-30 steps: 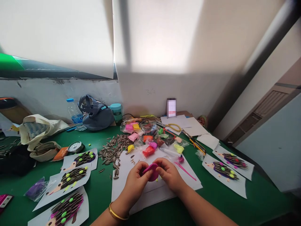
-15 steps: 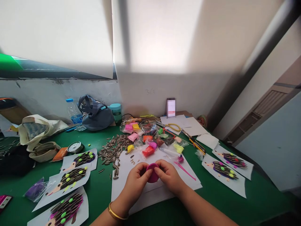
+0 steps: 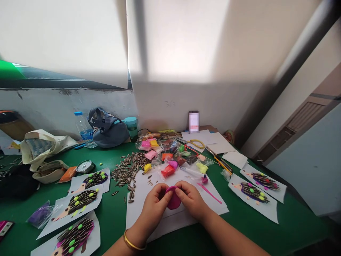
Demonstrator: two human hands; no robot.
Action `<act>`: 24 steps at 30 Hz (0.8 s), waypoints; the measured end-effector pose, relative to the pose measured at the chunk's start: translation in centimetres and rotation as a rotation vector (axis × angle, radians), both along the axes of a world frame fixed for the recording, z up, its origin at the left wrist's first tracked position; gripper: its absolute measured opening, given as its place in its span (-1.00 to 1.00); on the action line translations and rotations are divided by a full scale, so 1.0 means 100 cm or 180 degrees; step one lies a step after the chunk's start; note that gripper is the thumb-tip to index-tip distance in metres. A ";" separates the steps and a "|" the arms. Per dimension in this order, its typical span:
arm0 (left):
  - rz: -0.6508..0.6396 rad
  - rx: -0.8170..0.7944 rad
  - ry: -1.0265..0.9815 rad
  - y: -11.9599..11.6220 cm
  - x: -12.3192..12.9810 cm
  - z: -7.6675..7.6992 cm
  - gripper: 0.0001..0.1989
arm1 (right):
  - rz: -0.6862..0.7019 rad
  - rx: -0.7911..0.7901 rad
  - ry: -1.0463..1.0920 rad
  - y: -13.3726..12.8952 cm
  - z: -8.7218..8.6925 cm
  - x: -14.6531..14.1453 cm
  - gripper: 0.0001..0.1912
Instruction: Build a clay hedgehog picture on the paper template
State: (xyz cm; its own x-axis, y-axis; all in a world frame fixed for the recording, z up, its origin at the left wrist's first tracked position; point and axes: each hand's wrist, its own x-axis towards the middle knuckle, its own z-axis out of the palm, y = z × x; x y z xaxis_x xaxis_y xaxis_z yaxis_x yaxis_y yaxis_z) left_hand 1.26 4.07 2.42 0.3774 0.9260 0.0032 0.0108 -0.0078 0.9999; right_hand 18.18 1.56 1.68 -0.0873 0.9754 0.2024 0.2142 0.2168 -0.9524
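A flattened magenta piece of modelling clay (image 3: 174,200) is pinched between my two hands over white paper (image 3: 145,222). My left hand (image 3: 156,202) grips its left edge, thumb in front and fingers curled behind. On the opposite edge my right hand (image 3: 192,200) has the same kind of hold. The fingertips behind the clay are hidden. Just beyond my hands lie a red clay packet (image 3: 168,171) and a few loose seeds (image 3: 150,182). A pink plastic modelling tool (image 3: 210,193) rests on the paper to the right.
Striped sunflower seeds (image 3: 130,167) are heaped left of the paper. Hedgehog pictures (image 3: 80,202) lie at left, and another hedgehog picture (image 3: 254,193) at right. Behind are yellow-handled scissors (image 3: 196,143), a phone (image 3: 194,122) against the wall and a blue bag (image 3: 110,131).
The clay piece has shifted slightly down between my fingers and its outline looks a little different. Both hands keep their pinch in almost the same place.
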 end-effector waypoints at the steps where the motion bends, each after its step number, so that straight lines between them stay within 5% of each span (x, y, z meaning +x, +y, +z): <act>1: 0.0006 -0.0010 -0.0007 0.000 0.000 0.000 -0.69 | -0.0010 -0.0008 -0.0024 0.000 0.000 0.000 -0.74; 12: 0.0185 0.0112 -0.0161 0.001 -0.003 -0.005 -0.71 | 0.0044 -0.0031 0.0025 0.002 -0.003 0.000 -0.78; 18: 0.0099 0.0830 0.0182 0.005 -0.004 -0.006 -0.77 | -0.0009 -0.0092 -0.0010 0.002 -0.004 0.001 -0.77; 24: 0.0020 0.1001 0.0414 0.003 -0.004 -0.004 -0.77 | -0.0020 -0.0112 -0.0052 0.001 -0.004 -0.001 -0.77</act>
State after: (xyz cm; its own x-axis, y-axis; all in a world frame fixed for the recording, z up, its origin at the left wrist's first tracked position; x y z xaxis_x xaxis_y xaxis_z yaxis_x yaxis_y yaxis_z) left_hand 0.85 4.39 2.06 0.3876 0.8897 0.2412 0.1392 -0.3151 0.9388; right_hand 18.10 1.69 1.33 -0.0843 0.9824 0.1665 0.2312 0.1818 -0.9558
